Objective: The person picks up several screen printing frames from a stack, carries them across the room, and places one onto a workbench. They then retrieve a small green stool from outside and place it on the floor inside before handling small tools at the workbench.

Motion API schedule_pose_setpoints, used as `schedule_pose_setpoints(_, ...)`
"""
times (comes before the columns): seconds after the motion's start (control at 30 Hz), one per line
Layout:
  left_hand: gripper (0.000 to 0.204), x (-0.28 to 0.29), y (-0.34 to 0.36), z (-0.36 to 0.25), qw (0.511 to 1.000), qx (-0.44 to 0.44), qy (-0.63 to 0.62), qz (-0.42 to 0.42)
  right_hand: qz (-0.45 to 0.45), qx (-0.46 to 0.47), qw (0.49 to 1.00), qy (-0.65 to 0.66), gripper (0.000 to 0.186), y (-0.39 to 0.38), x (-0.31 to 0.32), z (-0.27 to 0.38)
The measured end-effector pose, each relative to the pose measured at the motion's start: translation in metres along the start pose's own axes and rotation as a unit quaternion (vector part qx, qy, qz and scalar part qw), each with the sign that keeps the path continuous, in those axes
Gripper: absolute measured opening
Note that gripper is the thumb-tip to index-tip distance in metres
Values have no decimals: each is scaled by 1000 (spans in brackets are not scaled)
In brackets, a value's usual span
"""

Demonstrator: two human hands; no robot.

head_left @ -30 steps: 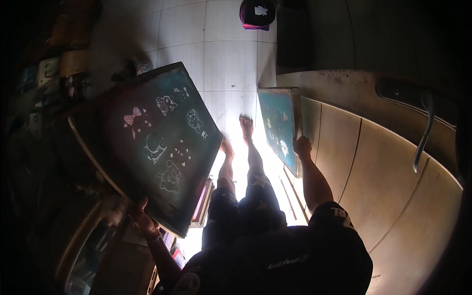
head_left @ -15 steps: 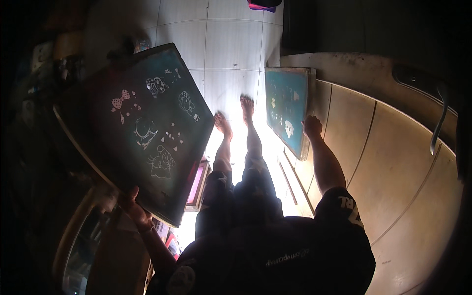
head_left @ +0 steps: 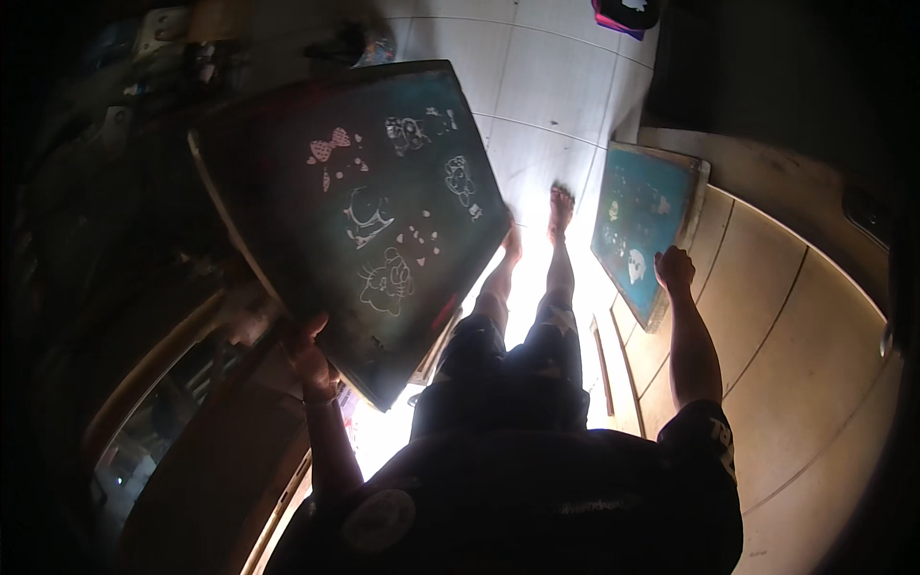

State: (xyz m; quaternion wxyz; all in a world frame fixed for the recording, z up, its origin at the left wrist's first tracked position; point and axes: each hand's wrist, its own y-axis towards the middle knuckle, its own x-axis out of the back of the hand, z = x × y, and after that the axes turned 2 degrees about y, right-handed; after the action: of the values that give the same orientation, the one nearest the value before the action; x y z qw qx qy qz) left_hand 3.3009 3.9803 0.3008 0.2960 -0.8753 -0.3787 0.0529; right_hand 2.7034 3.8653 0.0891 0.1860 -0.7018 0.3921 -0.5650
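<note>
Big dark-green printing screen (head_left: 355, 220) with white cartoon designs, tilted, lower edge gripped by left hand (head_left: 309, 356), fingers curled under the frame. Smaller teal screen (head_left: 644, 230) leans on pale wall panels (head_left: 767, 316); right hand (head_left: 674, 269) closed on its edge. Tiled floor (head_left: 546, 86), dim room.

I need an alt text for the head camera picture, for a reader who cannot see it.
Seen from above, a barefoot person holds two framed printing screens: a large dark one with pale cartoon designs in the left hand, and a smaller teal one under the right hand, by a pale curved panel.
</note>
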Motion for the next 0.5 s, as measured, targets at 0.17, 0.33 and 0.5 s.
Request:
schedule_pose_setpoints(0.17, 32, -16, -12, -18, 998, 32, -52, 34, -1, 44, 999, 25, 48, -19, 9, 37)
schedule_pose_setpoints(0.33, 26, -5, -5, -8, 999, -13, 5, 47, -27, 83, 992, 86, 50, -38, -14, 72)
schedule_pose_setpoints(0.5, 22, 31, 18, 36, 989, -115, 78, 39, -14, 156, 978, 136, 49, -45, -29, 110)
